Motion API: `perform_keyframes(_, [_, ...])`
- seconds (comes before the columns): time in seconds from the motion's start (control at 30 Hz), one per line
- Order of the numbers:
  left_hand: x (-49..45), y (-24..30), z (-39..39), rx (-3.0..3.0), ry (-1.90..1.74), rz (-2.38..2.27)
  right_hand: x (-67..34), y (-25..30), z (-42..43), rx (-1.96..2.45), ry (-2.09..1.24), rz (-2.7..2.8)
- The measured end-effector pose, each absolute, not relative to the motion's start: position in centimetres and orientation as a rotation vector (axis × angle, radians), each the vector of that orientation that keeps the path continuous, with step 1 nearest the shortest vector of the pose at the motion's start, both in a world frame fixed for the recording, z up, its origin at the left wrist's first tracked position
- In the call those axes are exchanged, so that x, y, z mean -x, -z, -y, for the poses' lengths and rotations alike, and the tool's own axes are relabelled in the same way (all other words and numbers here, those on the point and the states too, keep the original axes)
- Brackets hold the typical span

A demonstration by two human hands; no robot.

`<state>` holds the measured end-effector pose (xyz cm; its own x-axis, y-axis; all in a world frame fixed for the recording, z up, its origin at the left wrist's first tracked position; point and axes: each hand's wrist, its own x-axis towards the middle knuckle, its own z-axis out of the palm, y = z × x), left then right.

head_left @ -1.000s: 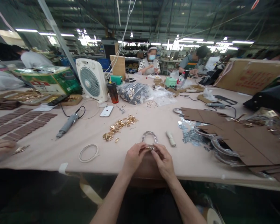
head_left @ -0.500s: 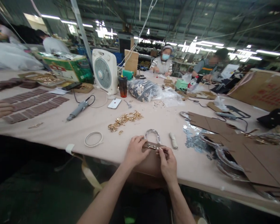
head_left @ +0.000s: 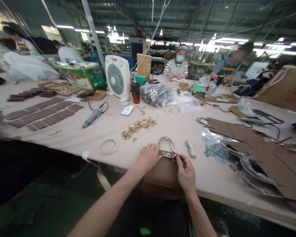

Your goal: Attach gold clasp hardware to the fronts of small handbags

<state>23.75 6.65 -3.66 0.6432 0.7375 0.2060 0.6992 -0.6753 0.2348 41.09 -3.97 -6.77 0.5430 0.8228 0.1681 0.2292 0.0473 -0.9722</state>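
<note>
Pink cloth covers the big tabletop [head_left: 128, 158] before us. At its near edge, our brown bag [head_left: 162, 174] sits between our left hand [head_left: 149, 157] and our right hand [head_left: 186, 171]. Our left hand lies over the bag's left side, fingers close together; we cannot tell if it grips. Just past our hands stands a curved handle [head_left: 173, 144]. Ahead of our left hand lies a gold pile [head_left: 138, 126]. Between our hands is a shiny clasp [head_left: 166, 154]. Our right hand pinches a tiny thing [head_left: 174, 156] at its right end, too small to name.
</note>
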Motion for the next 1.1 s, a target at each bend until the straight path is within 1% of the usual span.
perform_keyframes(0.13, [-23.1,4.3,-6.6,-2.696,-0.522,-1.269,-41.2,6.8,4.0,1.49,-0.581,0.933])
perform_keyframes(0.23, [-22.3,4.6,-6.6,-2.59,-0.607,-1.134,-41.4,6.7,3.8,1.512,-0.506,0.992])
perform_keyframes(0.33, [-21.9,4.9,-6.3,-2.38,-0.723,-1.088,-41.6,6.6,3.7,1.531,-0.389,1.045])
perform_keyframes(0.5, [-22.0,5.1,-5.2,-2.012,-0.961,-1.188,-41.4,6.6,3.6,1.557,-0.375,1.026])
perform_keyframes(0.73, [-20.0,3.8,-4.4,-1.899,-0.855,-1.408,-41.3,6.8,3.7,1.57,-0.452,0.948])
perform_keyframes(0.83, [-19.4,3.2,-3.7,-1.938,-0.796,-1.44,-41.2,7.1,3.6,1.582,-0.452,0.97])
perform_keyframes(1.0, [-18.7,1.9,-2.3,-2.077,-0.53,-1.601,-41.0,7.4,3.6,1.606,-0.436,0.99])
perform_keyframes(1.1, [-18.1,1.6,-2.2,-2.058,-0.551,-1.518,-41.0,7.3,3.6,1.596,-0.461,0.95])
